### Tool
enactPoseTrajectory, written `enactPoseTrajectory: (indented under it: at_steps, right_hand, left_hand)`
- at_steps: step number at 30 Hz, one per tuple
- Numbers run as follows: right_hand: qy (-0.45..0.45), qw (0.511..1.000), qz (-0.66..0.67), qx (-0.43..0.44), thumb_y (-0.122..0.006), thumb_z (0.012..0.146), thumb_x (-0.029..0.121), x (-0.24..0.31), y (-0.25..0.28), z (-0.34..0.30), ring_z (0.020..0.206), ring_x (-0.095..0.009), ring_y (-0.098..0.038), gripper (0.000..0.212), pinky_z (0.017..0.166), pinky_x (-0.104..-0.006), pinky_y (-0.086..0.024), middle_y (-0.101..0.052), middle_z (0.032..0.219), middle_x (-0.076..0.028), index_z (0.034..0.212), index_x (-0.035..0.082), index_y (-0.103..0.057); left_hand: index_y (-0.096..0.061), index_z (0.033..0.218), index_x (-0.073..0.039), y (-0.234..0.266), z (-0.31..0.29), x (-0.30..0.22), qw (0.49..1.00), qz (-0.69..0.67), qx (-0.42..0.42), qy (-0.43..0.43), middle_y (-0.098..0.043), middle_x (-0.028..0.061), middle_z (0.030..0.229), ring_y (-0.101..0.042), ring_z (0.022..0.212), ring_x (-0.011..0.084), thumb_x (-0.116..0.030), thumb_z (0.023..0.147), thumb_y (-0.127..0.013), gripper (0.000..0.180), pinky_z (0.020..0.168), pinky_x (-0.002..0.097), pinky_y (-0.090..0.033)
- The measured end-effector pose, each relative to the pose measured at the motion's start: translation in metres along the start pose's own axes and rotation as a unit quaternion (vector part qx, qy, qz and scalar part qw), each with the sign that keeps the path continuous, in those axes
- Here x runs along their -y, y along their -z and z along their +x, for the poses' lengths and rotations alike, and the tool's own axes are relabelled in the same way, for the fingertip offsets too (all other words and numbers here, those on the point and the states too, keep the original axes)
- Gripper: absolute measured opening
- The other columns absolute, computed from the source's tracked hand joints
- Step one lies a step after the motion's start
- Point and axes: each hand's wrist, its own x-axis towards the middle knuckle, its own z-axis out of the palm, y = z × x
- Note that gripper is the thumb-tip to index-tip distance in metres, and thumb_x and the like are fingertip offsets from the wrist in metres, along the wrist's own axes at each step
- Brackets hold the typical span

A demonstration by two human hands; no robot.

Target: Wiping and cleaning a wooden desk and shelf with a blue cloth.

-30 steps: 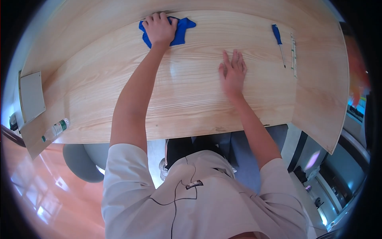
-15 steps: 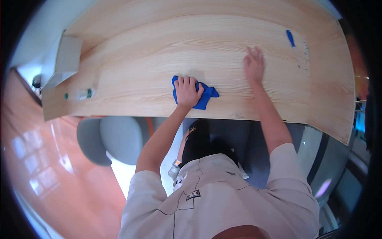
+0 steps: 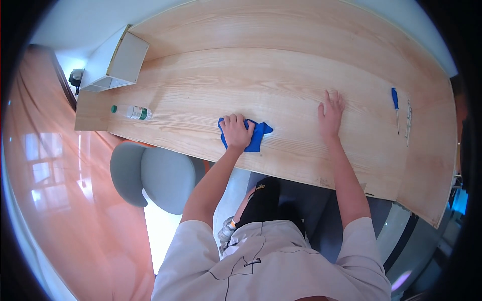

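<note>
Under my left hand (image 3: 235,133) lies a crumpled blue cloth (image 3: 258,136), near the front edge of the wooden desk (image 3: 201,100). The fingers of that hand are bent over the cloth and press it to the desktop; its corners stick out to the right and below. To the right, my right hand (image 3: 331,116) rests on the bare wood with its fingers spread and nothing in them. A screwdriver (image 3: 395,100) with a blue handle lies farther right, its shaft toward the front edge.
At the desk's left lies a clear plastic bottle (image 3: 134,112) with a green cap, below a white open box (image 3: 123,62). Thin pale strips (image 3: 408,123) lie beside the screwdriver. Raised panels bound the desk's back and right. A grey chair (image 3: 165,170) stands in front, left.
The whole view has tilted and shifted, so the desk sits lower in it. My right hand, blurred with bent fingers before, now lies still and spread. My left hand stays on the cloth.
</note>
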Motion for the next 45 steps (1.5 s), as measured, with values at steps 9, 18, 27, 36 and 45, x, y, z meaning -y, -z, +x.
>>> enactPoseTrajectory:
  at_steps: [9,18,27,36,45]
  right_hand:
    - [0.001,0.999,-0.005,0.036,-0.048,0.092,0.024,0.024,-0.018,0.017,0.132,-0.040,-0.033,0.044,0.110,-0.0499,-0.022,-0.041,0.140,-0.021,0.132,0.007,-0.049]
    - [-0.015,0.995,-0.008,0.096,-0.047,0.093,0.024,0.035,-0.007,0.021,0.132,-0.041,-0.032,0.046,0.110,-0.0510,-0.023,-0.040,0.141,-0.021,0.136,0.008,-0.044]
    - [0.001,0.997,-0.004,0.083,-0.044,0.092,0.014,0.039,-0.002,0.021,0.133,-0.040,-0.032,0.046,0.110,-0.0497,-0.022,-0.039,0.142,-0.021,0.138,0.011,-0.043]
    - [0.034,0.998,-0.035,0.033,-0.044,0.090,0.011,0.019,-0.024,0.019,0.131,-0.038,-0.035,0.048,0.110,-0.0466,-0.023,-0.041,0.141,-0.021,0.138,0.013,-0.044]
    - [0.028,0.999,-0.020,0.029,-0.042,0.092,0.013,0.009,-0.028,0.021,0.134,-0.034,-0.033,0.046,0.111,-0.0449,-0.023,-0.040,0.143,-0.017,0.138,0.015,-0.045]
  left_hand:
    - [-0.058,0.081,-0.006,-0.041,0.097,-0.001,0.999,0.005,0.005,0.036,-0.056,0.0128,0.084,-0.049,0.087,0.0321,-0.032,0.080,-0.055,0.027,0.081,0.0454,-0.034]
    - [-0.061,0.083,-0.004,-0.091,0.211,-0.030,0.999,0.001,-0.024,0.044,-0.059,0.0143,0.087,-0.049,0.092,0.0332,-0.036,0.081,-0.052,0.033,0.085,0.0464,-0.034]
    - [-0.060,0.085,-0.003,-0.085,0.181,-0.115,0.992,-0.114,-0.039,-0.023,-0.058,0.0154,0.089,-0.050,0.093,0.0321,-0.035,0.079,-0.054,0.034,0.083,0.0442,-0.036]
    - [-0.055,0.083,-0.004,-0.024,0.033,-0.097,0.989,-0.148,0.014,-0.007,-0.053,0.0138,0.085,-0.047,0.088,0.0309,-0.033,0.078,-0.057,0.029,0.080,0.0434,-0.036]
    - [-0.056,0.080,-0.003,0.019,-0.033,-0.012,0.992,-0.104,0.074,0.012,-0.052,0.0133,0.084,-0.047,0.089,0.0303,-0.032,0.076,-0.057,0.029,0.081,0.0429,-0.035]
